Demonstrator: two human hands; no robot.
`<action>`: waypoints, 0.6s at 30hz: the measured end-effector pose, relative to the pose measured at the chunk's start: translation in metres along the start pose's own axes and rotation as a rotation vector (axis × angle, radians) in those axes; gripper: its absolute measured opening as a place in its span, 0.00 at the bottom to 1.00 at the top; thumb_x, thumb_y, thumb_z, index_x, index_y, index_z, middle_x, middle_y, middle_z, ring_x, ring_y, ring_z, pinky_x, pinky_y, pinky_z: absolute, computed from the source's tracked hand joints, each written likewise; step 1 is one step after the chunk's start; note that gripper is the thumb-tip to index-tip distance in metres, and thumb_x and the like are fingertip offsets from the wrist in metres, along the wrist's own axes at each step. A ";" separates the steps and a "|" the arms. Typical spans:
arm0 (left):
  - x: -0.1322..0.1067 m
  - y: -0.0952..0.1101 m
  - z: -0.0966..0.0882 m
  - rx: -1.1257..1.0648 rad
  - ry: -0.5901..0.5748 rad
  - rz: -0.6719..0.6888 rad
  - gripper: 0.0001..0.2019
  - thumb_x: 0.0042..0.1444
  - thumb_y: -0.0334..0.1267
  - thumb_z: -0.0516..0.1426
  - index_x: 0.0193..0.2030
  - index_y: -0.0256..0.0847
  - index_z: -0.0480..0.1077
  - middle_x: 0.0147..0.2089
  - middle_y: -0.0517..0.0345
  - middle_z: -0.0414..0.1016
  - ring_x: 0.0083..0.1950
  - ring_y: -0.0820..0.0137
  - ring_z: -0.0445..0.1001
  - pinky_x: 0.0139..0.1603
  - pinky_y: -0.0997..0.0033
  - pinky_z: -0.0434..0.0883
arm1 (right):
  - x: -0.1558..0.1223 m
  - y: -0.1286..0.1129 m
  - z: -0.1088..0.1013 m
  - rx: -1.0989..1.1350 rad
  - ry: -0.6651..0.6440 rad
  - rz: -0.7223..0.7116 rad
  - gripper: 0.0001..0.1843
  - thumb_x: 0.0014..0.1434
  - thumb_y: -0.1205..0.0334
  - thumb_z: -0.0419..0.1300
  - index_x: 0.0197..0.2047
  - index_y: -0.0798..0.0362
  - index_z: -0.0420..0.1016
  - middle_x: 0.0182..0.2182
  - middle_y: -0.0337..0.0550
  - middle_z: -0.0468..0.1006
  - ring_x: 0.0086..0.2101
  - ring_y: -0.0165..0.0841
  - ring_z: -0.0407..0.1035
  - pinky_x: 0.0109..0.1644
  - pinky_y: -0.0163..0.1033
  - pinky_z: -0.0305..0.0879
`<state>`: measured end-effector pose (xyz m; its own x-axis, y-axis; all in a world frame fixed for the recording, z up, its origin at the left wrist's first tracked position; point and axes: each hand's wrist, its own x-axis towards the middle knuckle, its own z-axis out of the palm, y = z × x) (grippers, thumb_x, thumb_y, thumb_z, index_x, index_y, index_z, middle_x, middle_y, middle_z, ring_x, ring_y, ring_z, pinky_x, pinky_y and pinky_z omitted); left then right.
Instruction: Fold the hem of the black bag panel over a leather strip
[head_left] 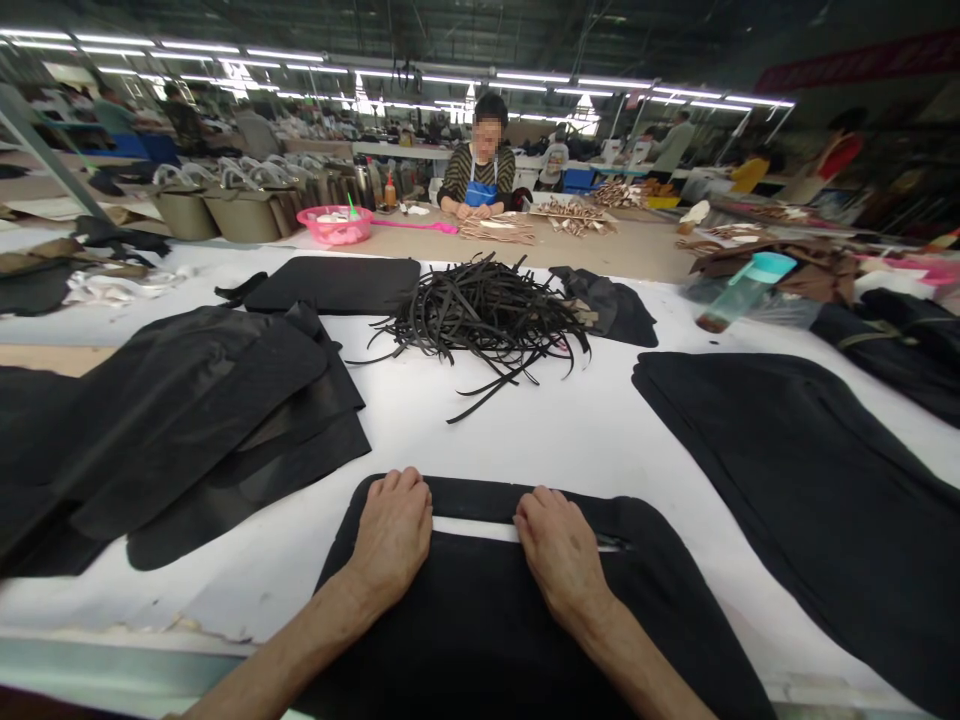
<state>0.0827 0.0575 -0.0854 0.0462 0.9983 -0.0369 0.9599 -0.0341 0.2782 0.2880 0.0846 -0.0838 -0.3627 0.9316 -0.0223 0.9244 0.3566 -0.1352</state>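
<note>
A black cut piece of material (pixel 480 620) with a long slot lies on the white table (pixel 570 430) right in front of me. My left hand (pixel 394 535) rests on it at the slot's left end, fingers curled down over the slot's edge. At the right end of the slot my right hand (pixel 559 550) does the same, knuckles up and fingertips hidden in the slot. A pile of thin black strips (pixel 484 315) lies beyond, in the middle of the table.
Stacks of black pieces lie at the left (pixel 172 420) and right (pixel 795 470). A green-capped bottle (pixel 739 290) lies at the far right. A pink basket (pixel 335 225) and a seated person in a blue apron (pixel 480 175) are at the far table.
</note>
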 end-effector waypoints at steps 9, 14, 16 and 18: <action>0.002 0.009 0.001 0.045 0.028 -0.080 0.07 0.54 0.27 0.47 0.36 0.35 0.65 0.40 0.49 0.65 0.43 0.58 0.62 0.43 0.56 0.61 | 0.007 -0.003 -0.008 -0.032 -0.085 0.024 0.08 0.61 0.69 0.52 0.33 0.53 0.71 0.34 0.42 0.72 0.38 0.39 0.65 0.40 0.42 0.54; -0.002 0.012 0.010 0.192 0.066 0.264 0.14 0.54 0.22 0.44 0.43 0.37 0.63 0.40 0.52 0.65 0.42 0.61 0.61 0.44 0.59 0.61 | 0.012 -0.003 -0.014 -0.034 -0.133 0.036 0.08 0.61 0.68 0.52 0.34 0.54 0.72 0.35 0.44 0.73 0.38 0.38 0.67 0.39 0.40 0.56; -0.003 0.009 0.013 0.268 0.050 0.476 0.16 0.55 0.23 0.46 0.50 0.36 0.61 0.41 0.52 0.66 0.41 0.62 0.62 0.44 0.60 0.62 | 0.014 -0.003 -0.017 -0.032 -0.146 0.053 0.08 0.60 0.68 0.52 0.34 0.54 0.72 0.34 0.45 0.74 0.38 0.38 0.68 0.38 0.40 0.56; -0.005 0.005 0.014 0.327 0.047 0.599 0.20 0.55 0.24 0.46 0.55 0.34 0.58 0.42 0.51 0.66 0.41 0.62 0.62 0.44 0.61 0.62 | 0.016 -0.004 -0.020 -0.027 -0.157 0.069 0.08 0.59 0.69 0.52 0.33 0.54 0.73 0.34 0.45 0.75 0.37 0.38 0.68 0.37 0.39 0.56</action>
<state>0.0909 0.0521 -0.0969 0.5907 0.8032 0.0766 0.8068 -0.5870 -0.0673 0.2812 0.0998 -0.0638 -0.3103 0.9324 -0.1853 0.9498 0.2959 -0.1017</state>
